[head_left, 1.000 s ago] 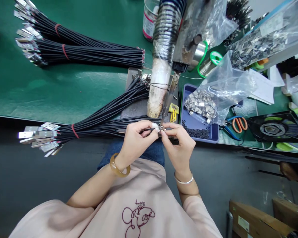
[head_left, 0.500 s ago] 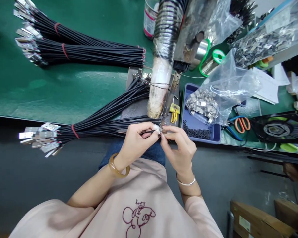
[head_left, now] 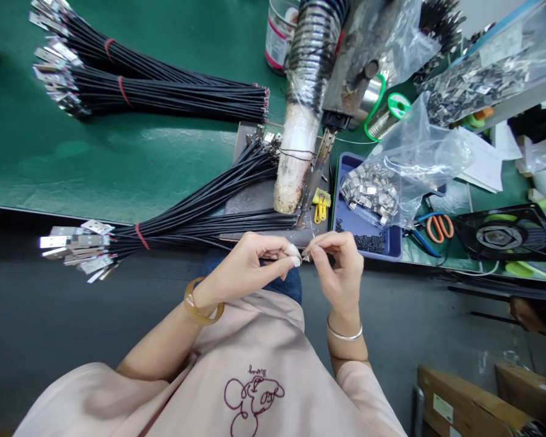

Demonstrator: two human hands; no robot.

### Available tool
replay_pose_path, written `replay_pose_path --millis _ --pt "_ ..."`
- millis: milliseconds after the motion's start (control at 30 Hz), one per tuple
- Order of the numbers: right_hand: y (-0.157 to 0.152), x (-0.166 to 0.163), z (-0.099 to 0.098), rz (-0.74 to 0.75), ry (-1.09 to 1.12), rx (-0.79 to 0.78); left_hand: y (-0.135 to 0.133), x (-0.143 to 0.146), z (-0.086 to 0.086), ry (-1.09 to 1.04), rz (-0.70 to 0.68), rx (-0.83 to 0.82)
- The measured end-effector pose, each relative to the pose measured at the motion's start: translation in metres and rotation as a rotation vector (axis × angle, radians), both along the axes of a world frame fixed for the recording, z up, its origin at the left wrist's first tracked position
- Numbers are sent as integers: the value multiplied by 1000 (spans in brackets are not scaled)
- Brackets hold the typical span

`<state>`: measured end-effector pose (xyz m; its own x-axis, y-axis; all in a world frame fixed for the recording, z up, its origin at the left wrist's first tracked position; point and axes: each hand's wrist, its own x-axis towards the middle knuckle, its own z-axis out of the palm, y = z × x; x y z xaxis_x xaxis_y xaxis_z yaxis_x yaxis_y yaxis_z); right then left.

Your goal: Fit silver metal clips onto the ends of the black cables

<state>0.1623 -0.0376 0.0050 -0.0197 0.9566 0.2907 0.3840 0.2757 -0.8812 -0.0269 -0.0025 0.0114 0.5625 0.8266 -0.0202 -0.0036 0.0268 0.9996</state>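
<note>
My L hand [head_left: 250, 264] & R hand [head_left: 341, 267] pinch tiny plug [head_left: 306, 257] by tabletop [head_left: 118, 164] nr edge; prob. light, stiff; grip sides.

No text can be read with certainty. A short cursive word [head_left: 257, 370] in dark red stitching stands upside down above a line drawing on the pale pink cloth top [head_left: 200, 394]. The white-and-pink label [head_left: 276, 45] on a clear round jar [head_left: 275, 14], and the white label [head_left: 443, 408] on a brown cardboard box [head_left: 473, 419], bear print too small to make out.
</note>
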Motion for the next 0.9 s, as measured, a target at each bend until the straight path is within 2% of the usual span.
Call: replay_pose_path --millis 67,133,233,300,467,533,600,700,800,867,900 --pt "2 -2 -3 69 42 -129 -2 -3 -1 19 -53 75" --pt "1 -3 -5 41 21 -167 -4 -3 -4 17 -36 95" --pt "-5 -3 -5 -223 -89 25 -8 1 -11 4 83 33" --pt "-11 -2 -2 -319 -201 143 -10 5 -15 23 155 23" --pt "-13 -11 6 -122 -522 147 -11 10 -20 77 212 89" --pt "-11 -16 5 -112 -562 136 -11 10 -20 72 218 101" --pt "-11 -19 3 -111 -518 90 -11 8 -19 45 207 86" --pt "-15 -13 3 -92 -311 -32 -9 4 -17 -29 150 14" --pt "-13 6 9 -248 -173 -24 -6 0 -15 -101 74 -103" --pt "-3 25 14 -413 -260 11 -4 -2 -16 -112 48 -153" --pt "3 35 15 -442 -361 -6 -2 -2 -16 -108 45 -163"
